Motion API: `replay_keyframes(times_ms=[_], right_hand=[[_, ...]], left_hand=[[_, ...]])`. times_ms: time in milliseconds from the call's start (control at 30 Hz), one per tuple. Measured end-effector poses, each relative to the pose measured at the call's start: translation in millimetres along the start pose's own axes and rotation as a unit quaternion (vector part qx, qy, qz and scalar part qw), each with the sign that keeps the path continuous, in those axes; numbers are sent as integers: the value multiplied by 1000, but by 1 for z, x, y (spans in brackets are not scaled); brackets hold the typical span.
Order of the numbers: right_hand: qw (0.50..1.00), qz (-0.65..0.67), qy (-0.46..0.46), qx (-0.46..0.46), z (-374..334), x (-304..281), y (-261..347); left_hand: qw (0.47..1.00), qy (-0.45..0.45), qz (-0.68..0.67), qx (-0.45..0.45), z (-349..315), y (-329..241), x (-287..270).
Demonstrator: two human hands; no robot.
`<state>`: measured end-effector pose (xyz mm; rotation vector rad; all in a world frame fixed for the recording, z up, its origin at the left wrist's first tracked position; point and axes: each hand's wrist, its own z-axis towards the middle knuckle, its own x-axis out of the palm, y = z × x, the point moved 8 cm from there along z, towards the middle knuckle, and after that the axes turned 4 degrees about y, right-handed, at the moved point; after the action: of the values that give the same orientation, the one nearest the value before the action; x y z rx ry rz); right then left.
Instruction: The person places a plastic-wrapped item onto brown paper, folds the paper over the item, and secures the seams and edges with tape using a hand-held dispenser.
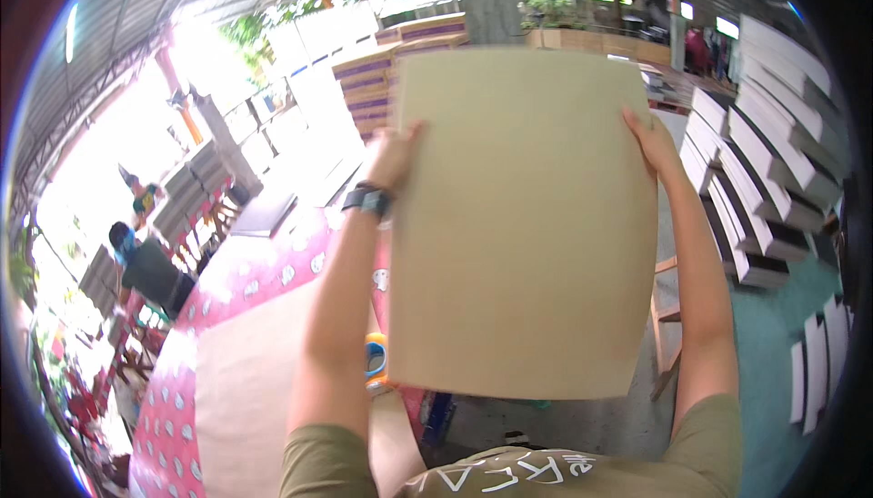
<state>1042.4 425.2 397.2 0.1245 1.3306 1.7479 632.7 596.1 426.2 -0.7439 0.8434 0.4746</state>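
A large, plain tan board (523, 225) is held upright in front of me, hiding much of what lies behind it. My left hand (396, 157) grips its left edge, with the thumb on the near face; a dark watch is on that wrist. On the opposite side, my right hand (649, 141) holds the right edge in the same way, its other fingers behind the board. Below and left is a table with a pink patterned cover (305, 248), where another tan sheet (250, 362) lies flat. An orange and blue tape roll (376, 358) shows beside my left forearm.
Tall stacks of white and dark panels (764, 161) stand on the right, above a green floor. Brown stacked boards (364, 93) and a concrete pillar (491, 7) are behind. A person in a dark shirt (155, 266) and another person (143, 198) are at the far left.
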Motion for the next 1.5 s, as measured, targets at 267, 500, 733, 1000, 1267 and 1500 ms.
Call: replay_keyframes(times_ms=[267,500,733,1000,1267,1500], right_hand=[[946,-267,150,109,-50,115,-185],[907,-389,160,17,-13,119,-212],[893,-105,350,-263,-138,236,64],[586,-348,607,-408,-440,474,120],[659,-303,580,-371,-471,521,125],[782,-269,483,-286,-348,534,130]], left_hand=[[965,194,1,-178,-68,68,237],[998,-1,-44,-39,-139,110,175],[640,-116,109,-752,-624,202,17],[615,-16,272,-740,-716,199,31],[722,43,266,-638,-750,330,-59],[899,-18,193,-392,-683,291,-46]])
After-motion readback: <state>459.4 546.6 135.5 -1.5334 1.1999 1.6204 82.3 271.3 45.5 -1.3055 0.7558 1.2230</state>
